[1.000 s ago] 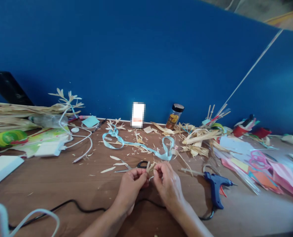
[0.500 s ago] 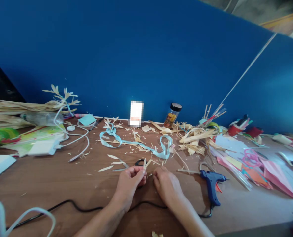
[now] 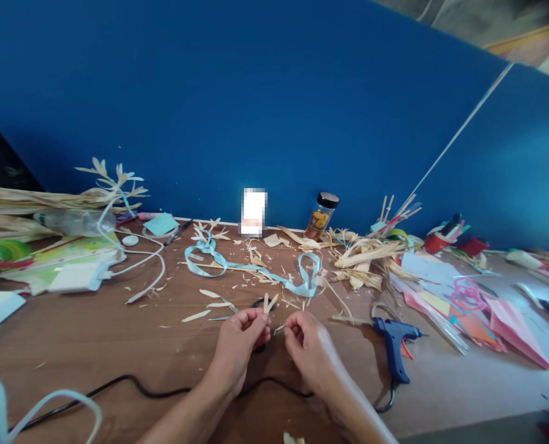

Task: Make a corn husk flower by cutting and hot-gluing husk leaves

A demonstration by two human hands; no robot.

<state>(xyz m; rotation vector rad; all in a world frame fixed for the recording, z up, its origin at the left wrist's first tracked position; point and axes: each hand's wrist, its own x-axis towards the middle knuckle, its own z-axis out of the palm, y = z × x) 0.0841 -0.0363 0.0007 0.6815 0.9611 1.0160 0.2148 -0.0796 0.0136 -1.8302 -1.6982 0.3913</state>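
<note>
Pinching pale strips (image 3: 266, 306) just below frame centre: left hand (image 3: 238, 338), thumb and fingers clamped on them | right hand (image 3: 308, 341), just beside, fingertips together; I cannot tell whether they grip the sliver (image 3: 279, 329) | Change: hands parted since a second ago; left apparently supports the strips alone.

Thin pale sliver (image 3: 279, 330) by R hand (image 3: 309, 345) too small to ID; black-handled metal scissors (image 3: 256, 303) part-hidden behind L hand (image 3: 240, 339).

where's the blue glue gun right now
In the head view, the blue glue gun lies on the brown tabletop to the right of the person's right hand, left of the folded pink paper.
</note>
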